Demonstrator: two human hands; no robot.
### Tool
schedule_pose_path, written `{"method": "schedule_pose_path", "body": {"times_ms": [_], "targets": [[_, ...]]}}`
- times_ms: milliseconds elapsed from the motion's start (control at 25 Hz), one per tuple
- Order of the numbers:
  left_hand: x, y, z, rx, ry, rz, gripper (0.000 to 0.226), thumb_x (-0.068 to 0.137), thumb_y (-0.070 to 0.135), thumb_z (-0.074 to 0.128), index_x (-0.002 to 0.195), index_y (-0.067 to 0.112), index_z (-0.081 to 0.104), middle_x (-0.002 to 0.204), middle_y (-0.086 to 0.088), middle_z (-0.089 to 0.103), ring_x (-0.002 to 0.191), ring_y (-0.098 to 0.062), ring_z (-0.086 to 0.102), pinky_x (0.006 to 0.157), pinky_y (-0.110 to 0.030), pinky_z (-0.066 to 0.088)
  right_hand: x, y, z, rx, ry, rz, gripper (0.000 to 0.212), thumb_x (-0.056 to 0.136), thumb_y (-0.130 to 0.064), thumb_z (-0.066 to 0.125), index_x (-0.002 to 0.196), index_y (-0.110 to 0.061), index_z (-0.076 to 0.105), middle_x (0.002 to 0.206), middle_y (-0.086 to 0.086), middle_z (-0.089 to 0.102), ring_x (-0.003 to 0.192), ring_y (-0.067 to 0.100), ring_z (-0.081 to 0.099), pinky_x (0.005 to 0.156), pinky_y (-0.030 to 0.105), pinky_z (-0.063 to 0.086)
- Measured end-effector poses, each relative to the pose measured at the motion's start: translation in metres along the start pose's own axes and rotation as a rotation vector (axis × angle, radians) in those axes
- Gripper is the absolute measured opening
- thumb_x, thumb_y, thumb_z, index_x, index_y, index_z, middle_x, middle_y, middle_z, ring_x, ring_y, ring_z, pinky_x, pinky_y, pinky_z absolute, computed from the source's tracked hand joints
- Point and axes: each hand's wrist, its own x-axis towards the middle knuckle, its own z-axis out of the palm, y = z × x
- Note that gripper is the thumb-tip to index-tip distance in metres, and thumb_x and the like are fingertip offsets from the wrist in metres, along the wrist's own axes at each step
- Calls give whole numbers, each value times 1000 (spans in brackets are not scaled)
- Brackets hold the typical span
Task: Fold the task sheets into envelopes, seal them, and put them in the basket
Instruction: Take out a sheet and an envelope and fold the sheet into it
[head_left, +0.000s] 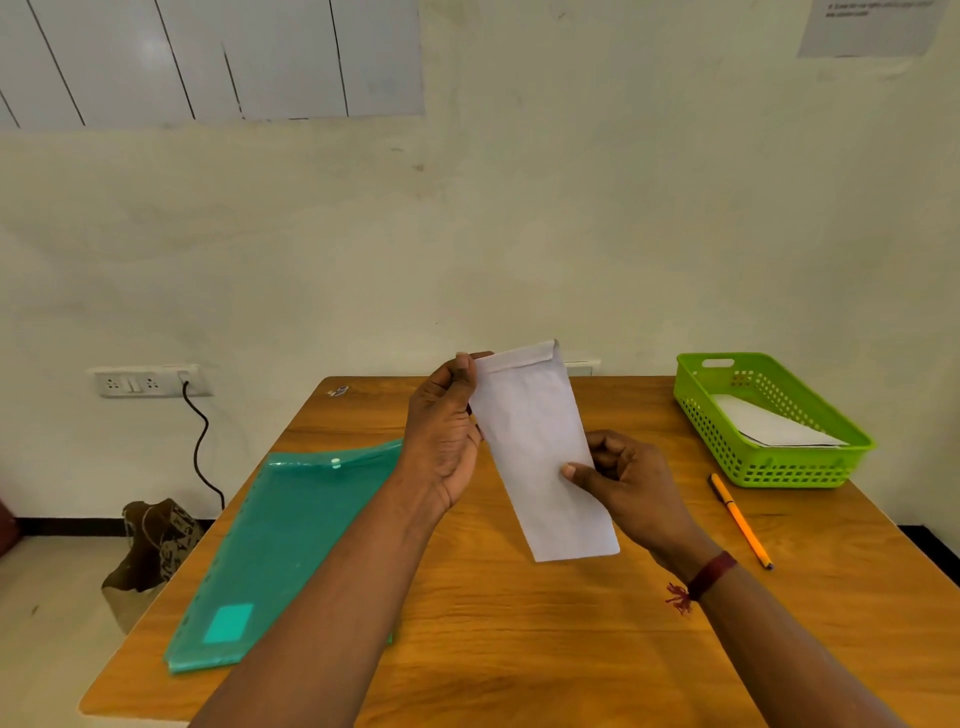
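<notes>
Two hands hold a white envelope (540, 447) up over the table (519, 623).

The left hand (441, 441) pinches its top edge, and the right hand (618, 483) pinches its side. The green basket (779, 467) with paper (769, 428) inside sits far right, a pen (740, 519) beside it.

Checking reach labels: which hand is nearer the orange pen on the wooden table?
Right. The right hand holds the white envelope's lower right edge, just left of the orange pen. The left hand grips the envelope's upper left edge, farther away.
</notes>
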Motion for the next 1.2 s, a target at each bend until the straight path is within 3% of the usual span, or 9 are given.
{"method": "schedule_pose_path", "body": {"times_ms": [200, 360, 480, 640, 760, 840, 1040, 1120, 1200], "targets": [[4, -4, -17, 215, 61, -34, 18, 89, 35, 64, 99, 21, 72, 82, 11, 66, 76, -6, 56, 72, -33, 46, 7, 1, -5, -108, 122, -120, 20, 88, -11, 67, 100, -26, 71, 98, -12, 73, 90, 3, 68, 76, 24, 57], [6, -7, -31, 236, 169, -109, 59, 71, 49, 77, 121, 21, 61, 75, 7, 53, 62, -6, 42, 61, -29, 40, 10, 9, -2, -413, 220, -314, 21, 89, -11, 66, 106, -21, 73, 100, -11, 73, 88, 2, 66, 74, 20, 55], [7, -11, -46, 198, 283, -200, 57, 73, 37, 82, 119, 15, 57, 61, 6, 49, 51, -7, 39, 49, -25, 36, 5, 17, 5, -620, 306, -438, 24, 86, -8, 70, 108, -17, 73, 99, -5, 74, 82, 8, 68, 68, 19, 54], [5, -9, -72, 218, 210, -334, 51, 78, 16, 78, 123, 5, 56, 67, -2, 60, 57, -11, 53, 54, -26, 47, -3, 39, 10, -772, 257, -582, 30, 80, 1, 73, 105, -15, 74, 105, -1, 74, 97, 11, 69, 81, 26, 57], [1, -13, -87, 331, 239, -411, 47, 85, 5, 71, 126, 4, 50, 92, -17, 71, 78, -24, 67, 62, -33, 56, -11, 62, 19, -852, 212, -583, 33, 78, 1, 74, 106, -16, 74, 107, 1, 73, 102, 15, 69, 80, 34, 59], [-1, -20, -96, 428, 293, -437, 44, 85, 1, 70, 122, 9, 48, 97, -19, 72, 80, -26, 69, 62, -34, 58, -18, 74, 26, -876, 179, -570, 33, 77, 0, 75, 106, -17, 74, 108, 2, 73, 101, 16, 69, 80, 36, 60], [-1, -47, -121, 704, 432, -454, 45, 80, 1, 76, 115, 17, 53, 98, -13, 66, 79, -23, 67, 58, -35, 58, -33, 98, 38, -949, 51, -444, 37, 75, -12, 80, 110, -21, 72, 114, 0, 71, 107, 16, 66, 87, 35, 57], [-2, -57, -127, 814, 464, -425, 43, 79, 3, 77, 113, 19, 57, 97, -4, 61, 81, -20, 65, 67, -39, 62, -37, 106, 41, -995, -20, -384, 35, 80, -23, 76, 115, -25, 69, 121, -2, 68, 114, 15, 62, 94, 28, 48], [-4, -67, -131, 936, 466, -366, 40, 80, 5, 78, 112, 21, 60, 91, 8, 52, 79, -13, 60, 65, -32, 60, -41, 114, 39, -1020, -88, -334, 36, 86, -34, 70, 120, -27, 66, 130, -4, 62, 124, 15, 56, 100, 25, 37]]}}
